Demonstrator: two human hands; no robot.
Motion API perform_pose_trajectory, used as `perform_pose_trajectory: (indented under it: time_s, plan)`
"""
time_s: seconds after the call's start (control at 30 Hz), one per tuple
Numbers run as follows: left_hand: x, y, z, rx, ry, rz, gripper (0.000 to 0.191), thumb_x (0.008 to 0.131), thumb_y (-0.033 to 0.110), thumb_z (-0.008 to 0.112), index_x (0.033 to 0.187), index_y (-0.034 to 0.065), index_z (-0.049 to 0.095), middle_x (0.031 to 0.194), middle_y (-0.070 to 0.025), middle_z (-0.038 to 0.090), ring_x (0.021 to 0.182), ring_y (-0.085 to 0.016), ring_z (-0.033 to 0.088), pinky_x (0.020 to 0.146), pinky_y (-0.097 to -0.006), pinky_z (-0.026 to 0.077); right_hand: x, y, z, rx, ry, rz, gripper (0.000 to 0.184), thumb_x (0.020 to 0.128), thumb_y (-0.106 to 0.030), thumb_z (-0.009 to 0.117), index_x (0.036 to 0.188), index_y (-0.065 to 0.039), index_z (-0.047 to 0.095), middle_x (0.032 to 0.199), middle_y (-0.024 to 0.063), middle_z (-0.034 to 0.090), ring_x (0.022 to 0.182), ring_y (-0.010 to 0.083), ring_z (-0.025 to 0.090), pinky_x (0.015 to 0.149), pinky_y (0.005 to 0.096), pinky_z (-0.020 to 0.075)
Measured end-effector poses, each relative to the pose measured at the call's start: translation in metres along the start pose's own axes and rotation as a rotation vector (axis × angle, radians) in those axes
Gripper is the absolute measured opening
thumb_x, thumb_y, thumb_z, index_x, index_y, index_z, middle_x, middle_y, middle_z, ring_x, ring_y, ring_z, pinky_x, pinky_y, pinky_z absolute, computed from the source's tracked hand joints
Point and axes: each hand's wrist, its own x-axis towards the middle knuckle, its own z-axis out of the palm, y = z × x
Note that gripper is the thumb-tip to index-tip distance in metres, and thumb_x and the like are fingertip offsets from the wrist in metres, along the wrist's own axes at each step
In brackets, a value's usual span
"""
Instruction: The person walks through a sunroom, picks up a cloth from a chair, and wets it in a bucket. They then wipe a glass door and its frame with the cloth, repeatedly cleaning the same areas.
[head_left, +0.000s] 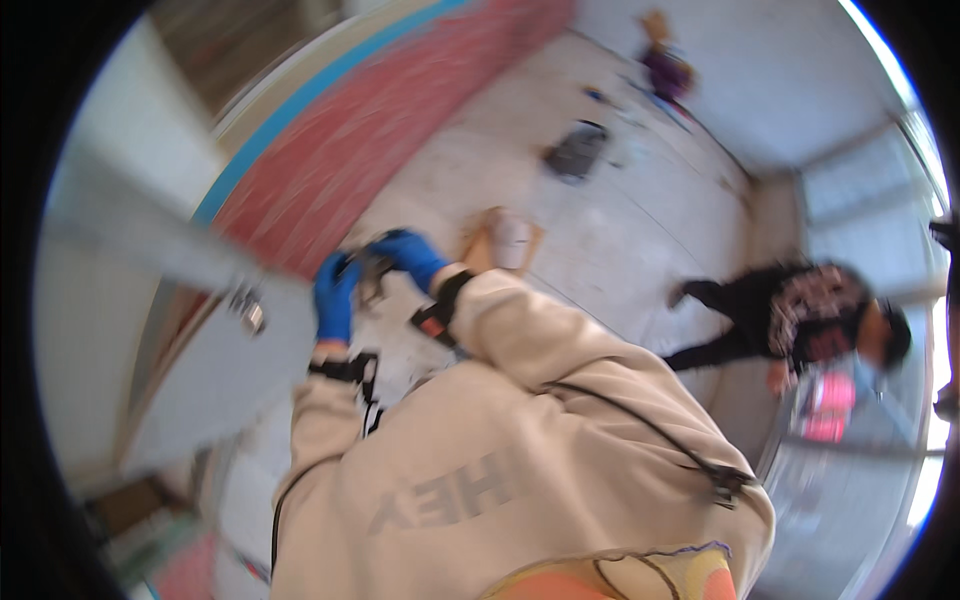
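My left hand and my right hand, both in blue gloves, meet in front of me near the lower edge of a red-painted wall. Between their fingers is a small greyish object, too blurred to name. The right fingers curl over its top, and the left fingers close in from the other side. Black straps circle both wrists below the beige sleeves. To the left of my hands, a metal door knob sticks out from a pale door.
A wooden stand or box with a white container sits on the pale floor beyond my right hand. Farther off lies a dark case-like object. A person in dark clothing stands to the right, near a pink object.
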Motion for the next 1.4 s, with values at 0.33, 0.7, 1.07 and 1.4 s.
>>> perform_pose_trajectory:
  time_s: [0.33, 0.7, 1.07, 1.4]
  plan:
    - [0.024, 0.007, 0.099, 0.386, -0.205, -0.154, 0.046, 0.084, 0.008, 0.066, 0.128, 0.0024, 0.052, 0.105, -0.0047, 0.064, 0.092, -0.015, 0.06, 0.082, -0.0305, 0.049, 0.0, -0.016, -0.059, 0.091, 0.153, 0.108, 0.034, 0.076, -0.027, 0.074, 0.083, 0.005, 0.066, 0.076, 0.0114, 0.066, 0.064, 0.017, 0.061, 0.056, 0.0297, 0.0466]
    - [0.083, -0.049, 0.21, -0.16, 0.077, -0.532, 0.037, 0.085, 0.014, 0.068, 0.117, -0.0001, 0.059, 0.096, -0.0099, 0.065, 0.075, -0.022, 0.065, 0.062, -0.0319, 0.051, -0.048, -0.085, -0.269, -0.062, 0.235, 0.152, 0.036, 0.077, -0.029, 0.069, 0.098, 0.001, 0.066, 0.089, 0.0103, 0.068, 0.077, 0.0202, 0.067, 0.066, 0.0328, 0.0512]
    - [0.063, -0.082, 0.145, 0.034, 0.304, -0.511, 0.049, 0.084, 0.026, 0.067, 0.121, -0.0031, 0.058, 0.106, -0.0118, 0.062, 0.089, -0.023, 0.062, 0.076, -0.0346, 0.05, -0.071, -0.076, -0.274, -0.076, 0.062, 0.168, 0.031, 0.078, -0.028, 0.066, 0.093, -0.001, 0.068, 0.088, 0.0103, 0.07, 0.077, 0.0212, 0.069, 0.066, 0.0334, 0.0529]
    - [0.039, -0.098, 0.124, 0.017, 0.484, -0.529, 0.042, 0.081, 0.026, 0.071, 0.114, 0.0008, 0.062, 0.089, -0.0056, 0.06, 0.065, -0.016, 0.055, 0.057, -0.0311, 0.044, -0.075, -0.076, -0.286, -0.363, -0.076, 0.178, 0.031, 0.081, -0.028, 0.064, 0.093, 0.001, 0.069, 0.085, 0.0099, 0.071, 0.073, 0.0191, 0.069, 0.063, 0.0317, 0.0531]
